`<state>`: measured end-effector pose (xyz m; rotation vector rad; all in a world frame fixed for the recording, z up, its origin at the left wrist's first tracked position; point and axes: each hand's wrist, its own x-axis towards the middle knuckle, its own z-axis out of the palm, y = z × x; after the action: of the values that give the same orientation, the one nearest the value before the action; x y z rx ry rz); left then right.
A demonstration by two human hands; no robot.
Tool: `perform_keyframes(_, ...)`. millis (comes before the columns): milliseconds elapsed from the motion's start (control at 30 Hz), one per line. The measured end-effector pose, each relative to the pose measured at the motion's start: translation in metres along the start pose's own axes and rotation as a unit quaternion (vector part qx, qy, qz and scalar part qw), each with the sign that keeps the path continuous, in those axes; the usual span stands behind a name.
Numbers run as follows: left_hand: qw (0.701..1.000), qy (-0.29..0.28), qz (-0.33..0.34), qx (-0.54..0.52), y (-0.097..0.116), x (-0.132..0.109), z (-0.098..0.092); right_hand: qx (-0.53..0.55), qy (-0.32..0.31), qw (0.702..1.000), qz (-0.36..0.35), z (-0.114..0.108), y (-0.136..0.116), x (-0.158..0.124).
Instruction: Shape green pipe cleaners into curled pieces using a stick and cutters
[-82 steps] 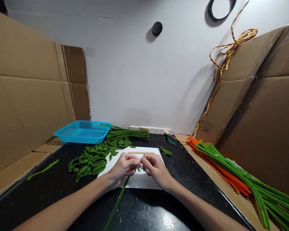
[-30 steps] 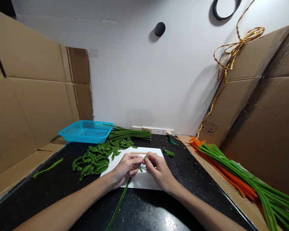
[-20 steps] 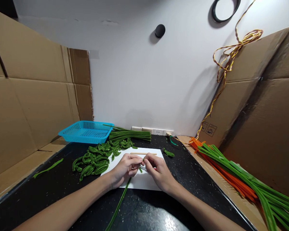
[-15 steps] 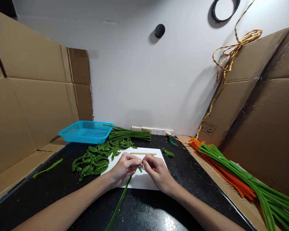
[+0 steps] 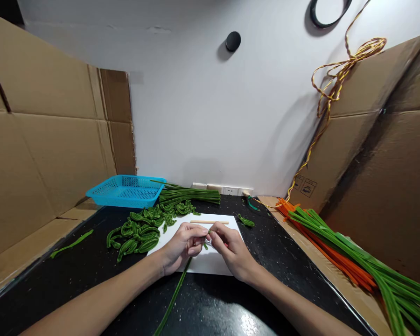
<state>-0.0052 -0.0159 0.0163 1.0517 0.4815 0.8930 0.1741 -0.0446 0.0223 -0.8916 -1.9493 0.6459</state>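
Observation:
A long green pipe cleaner [image 5: 175, 295] runs up from the bottom edge to my left hand [image 5: 180, 246], whose thumb and fingers pinch it. My right hand [image 5: 234, 252] meets the left fingertips and pinches the stem's small green end. A bit of red and a pale metallic edge show under the right fingers; I cannot make out what they belong to. Both hands are over a white sheet [image 5: 213, 267]. Beyond them lies a thin wooden stick [image 5: 210, 222]. On the left is a pile of looped green pipe-cleaner pieces [image 5: 140, 233].
A blue plastic basket [image 5: 126, 203] stands at the back left beside a bundle of straight green stems [image 5: 192, 195]. One looped piece [image 5: 245, 220] lies right of the sheet. Green stems [image 5: 357, 256] and orange stems [image 5: 346, 268] line the right side. Cardboard walls [image 5: 56, 154] flank the black table.
The fingertips have shifted slightly, and a bit of green now shows between them. The whole view has moved a little; the pile and other things stay put.

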Motion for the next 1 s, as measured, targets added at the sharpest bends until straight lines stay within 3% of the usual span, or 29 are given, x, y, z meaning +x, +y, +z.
perform_keyframes(300,0.999,0.012,0.012,0.027,-0.003,0.001,-0.001,0.050,0.003,0.999,0.016,0.003,0.002,-0.001)
perform_keyframes(567,0.994,0.029,0.069,0.082,0.000,0.000,0.004,0.083,0.015,0.996,0.023,0.006,0.004,-0.004)
perform_keyframes(1000,0.971,0.028,0.139,0.191,0.005,-0.005,0.008,0.061,0.012,0.998,0.008,0.000,-0.001,-0.005)
